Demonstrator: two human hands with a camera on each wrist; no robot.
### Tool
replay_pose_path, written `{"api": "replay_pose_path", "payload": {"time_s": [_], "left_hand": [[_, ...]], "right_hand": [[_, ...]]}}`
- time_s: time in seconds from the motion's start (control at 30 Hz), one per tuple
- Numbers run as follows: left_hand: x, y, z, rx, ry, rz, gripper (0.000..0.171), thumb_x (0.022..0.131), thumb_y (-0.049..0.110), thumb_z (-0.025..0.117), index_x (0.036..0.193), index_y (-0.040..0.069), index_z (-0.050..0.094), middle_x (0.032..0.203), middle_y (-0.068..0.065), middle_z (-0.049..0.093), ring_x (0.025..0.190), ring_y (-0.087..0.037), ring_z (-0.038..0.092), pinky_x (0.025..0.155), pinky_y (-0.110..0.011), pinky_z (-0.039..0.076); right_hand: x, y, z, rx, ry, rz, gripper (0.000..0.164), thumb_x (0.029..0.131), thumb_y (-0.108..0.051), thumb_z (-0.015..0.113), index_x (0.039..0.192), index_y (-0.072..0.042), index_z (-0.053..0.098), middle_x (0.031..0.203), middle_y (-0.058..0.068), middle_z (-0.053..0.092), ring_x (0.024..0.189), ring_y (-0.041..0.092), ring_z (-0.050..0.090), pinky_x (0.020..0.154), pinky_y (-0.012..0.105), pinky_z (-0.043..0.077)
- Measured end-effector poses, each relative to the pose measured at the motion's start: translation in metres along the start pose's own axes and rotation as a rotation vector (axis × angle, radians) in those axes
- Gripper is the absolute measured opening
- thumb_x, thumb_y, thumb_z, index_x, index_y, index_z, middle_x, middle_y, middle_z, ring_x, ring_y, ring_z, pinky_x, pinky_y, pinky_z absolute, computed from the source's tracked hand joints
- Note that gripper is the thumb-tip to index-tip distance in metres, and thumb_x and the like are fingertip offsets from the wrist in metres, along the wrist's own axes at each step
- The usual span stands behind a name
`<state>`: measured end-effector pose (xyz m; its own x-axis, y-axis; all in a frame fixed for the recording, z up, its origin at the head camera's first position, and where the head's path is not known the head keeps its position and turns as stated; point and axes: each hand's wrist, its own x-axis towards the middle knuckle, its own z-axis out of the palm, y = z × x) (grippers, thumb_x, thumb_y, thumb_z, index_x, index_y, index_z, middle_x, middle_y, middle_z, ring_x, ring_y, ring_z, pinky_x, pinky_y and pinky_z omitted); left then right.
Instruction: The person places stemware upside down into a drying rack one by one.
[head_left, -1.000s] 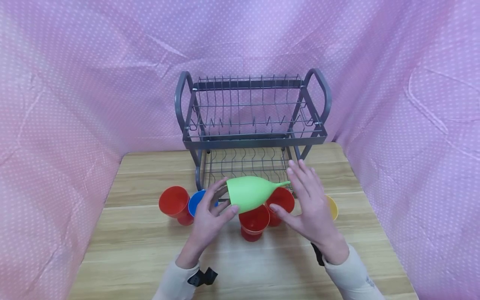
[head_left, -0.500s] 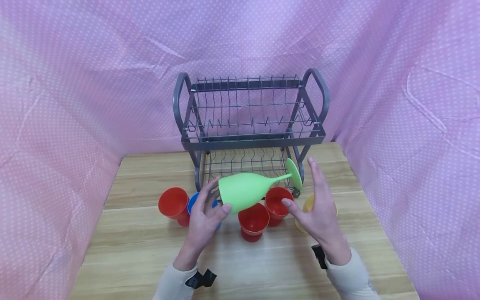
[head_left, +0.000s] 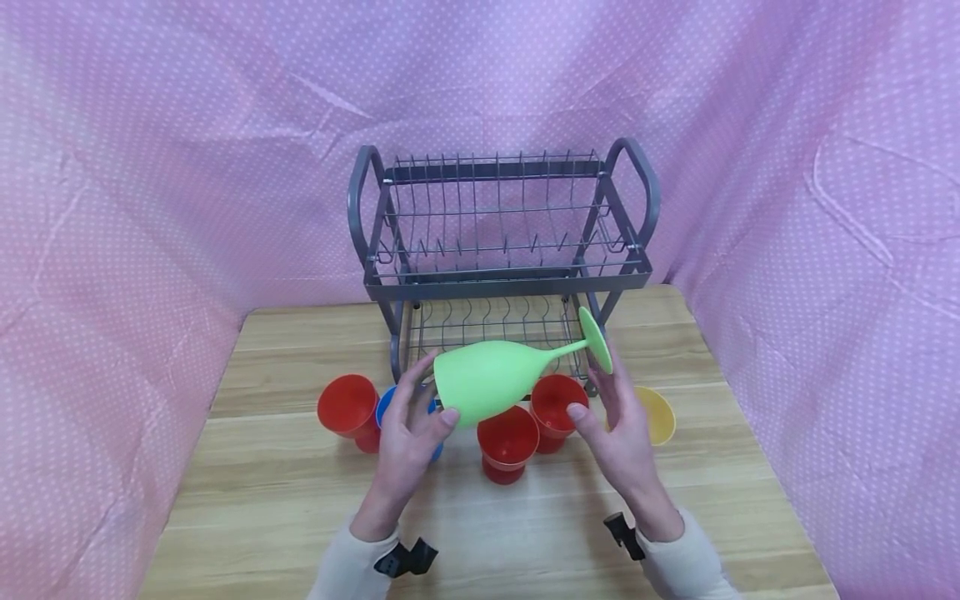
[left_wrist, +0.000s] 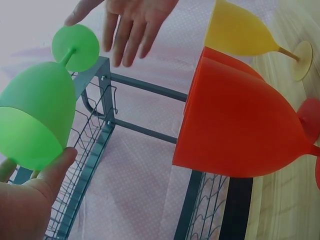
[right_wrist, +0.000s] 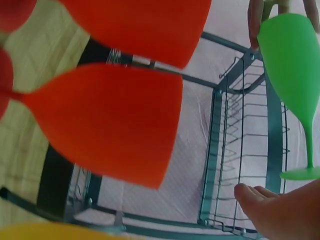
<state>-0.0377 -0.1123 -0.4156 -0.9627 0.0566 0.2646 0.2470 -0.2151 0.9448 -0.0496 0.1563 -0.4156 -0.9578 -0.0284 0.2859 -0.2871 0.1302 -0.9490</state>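
A lime-green plastic wine goblet (head_left: 491, 379) lies sideways in the air above the table, its bowl to the left and its foot to the right. My left hand (head_left: 405, 454) grips the bowl at the rim, thumb on the near side. On the other side, my right hand (head_left: 622, 437) is spread with the thumb apart, its fingers right at the goblet's round foot. Below the bowl stand two red goblets (head_left: 507, 442), seen large in the right wrist view. A blue goblet (head_left: 386, 402) is partly hidden behind my left hand, and a yellow goblet (head_left: 656, 417) partly behind my right.
A dark grey two-tier dish rack (head_left: 510, 288) stands at the back of the wooden table (head_left: 285, 517). Another red goblet (head_left: 347, 404) stands at the left of the row. Pink dotted cloth (head_left: 225, 167) hangs around the back and sides.
The green goblet has turned so its foot shows, and has shifted slightly left. My right hand first drew away from the foot, then came back in toward it.
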Motion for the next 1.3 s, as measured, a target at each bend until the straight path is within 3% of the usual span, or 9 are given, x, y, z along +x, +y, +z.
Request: {"api": "replay_pose_path", "payload": {"time_s": [0.17, 0.4, 0.53, 0.7, 0.83, 1.1, 1.3], "left_hand": [[0.000, 0.000, 0.004, -0.022, -0.014, 0.018, 0.071, 0.097, 0.012, 0.067, 0.158, 0.005, 0.031, 0.157, -0.016, 0.034, 0.143, -0.030, 0.044, 0.095, -0.038, 0.058], [0.002, 0.001, 0.009, -0.036, -0.014, 0.026, 0.069, 0.098, 0.011, 0.066, 0.157, 0.004, 0.032, 0.154, -0.013, 0.037, 0.142, -0.031, 0.045, 0.095, -0.038, 0.057], [0.003, 0.001, 0.011, -0.045, -0.014, 0.022, 0.070, 0.098, 0.011, 0.066, 0.157, 0.002, 0.030, 0.153, -0.013, 0.037, 0.142, -0.032, 0.045, 0.095, -0.039, 0.057], [0.003, -0.001, 0.013, -0.049, -0.015, 0.012, 0.068, 0.099, 0.012, 0.065, 0.157, 0.005, 0.031, 0.153, -0.014, 0.037, 0.143, -0.032, 0.045, 0.096, -0.039, 0.057], [0.004, -0.002, 0.014, -0.049, -0.010, -0.011, 0.073, 0.098, 0.013, 0.067, 0.158, 0.003, 0.027, 0.155, -0.014, 0.036, 0.145, -0.037, 0.041, 0.097, -0.040, 0.056], [0.003, -0.006, 0.016, -0.027, 0.023, -0.038, 0.074, 0.098, 0.015, 0.067, 0.159, 0.004, 0.026, 0.157, -0.012, 0.034, 0.147, -0.039, 0.036, 0.096, -0.039, 0.057], [0.001, -0.012, 0.018, -0.034, 0.035, -0.045, 0.078, 0.099, 0.021, 0.069, 0.160, 0.007, 0.023, 0.160, -0.012, 0.029, 0.149, -0.043, 0.029, 0.096, -0.038, 0.057]], "right_hand": [[-0.003, 0.000, 0.007, 0.064, -0.038, 0.067, 0.072, 0.097, -0.007, 0.065, 0.161, -0.015, 0.034, 0.161, 0.006, 0.042, 0.149, 0.029, 0.039, 0.116, 0.023, 0.037], [-0.004, 0.001, 0.018, 0.156, -0.090, 0.067, 0.070, 0.095, 0.002, 0.061, 0.159, -0.005, 0.035, 0.158, 0.013, 0.045, 0.145, 0.026, 0.045, 0.115, 0.033, 0.040], [-0.004, 0.000, 0.025, 0.202, -0.118, 0.081, 0.067, 0.097, -0.003, 0.061, 0.159, -0.003, 0.035, 0.157, 0.016, 0.046, 0.142, 0.022, 0.049, 0.114, 0.030, 0.041], [-0.003, -0.004, 0.033, 0.234, -0.144, 0.096, 0.065, 0.098, -0.005, 0.059, 0.158, -0.001, 0.035, 0.157, 0.018, 0.046, 0.144, 0.029, 0.047, 0.113, 0.028, 0.041], [-0.002, -0.006, 0.039, 0.245, -0.139, 0.124, 0.064, 0.097, -0.005, 0.057, 0.158, -0.001, 0.036, 0.157, 0.017, 0.046, 0.144, 0.031, 0.046, 0.111, 0.028, 0.043], [-0.001, -0.008, 0.047, 0.273, -0.108, 0.122, 0.058, 0.097, -0.007, 0.059, 0.152, 0.003, 0.041, 0.150, 0.021, 0.053, 0.135, 0.017, 0.056, 0.107, 0.028, 0.048], [-0.001, -0.011, 0.049, 0.286, -0.092, 0.134, 0.059, 0.096, -0.006, 0.059, 0.152, 0.003, 0.041, 0.150, 0.020, 0.053, 0.134, 0.016, 0.057, 0.108, 0.029, 0.047]]}}
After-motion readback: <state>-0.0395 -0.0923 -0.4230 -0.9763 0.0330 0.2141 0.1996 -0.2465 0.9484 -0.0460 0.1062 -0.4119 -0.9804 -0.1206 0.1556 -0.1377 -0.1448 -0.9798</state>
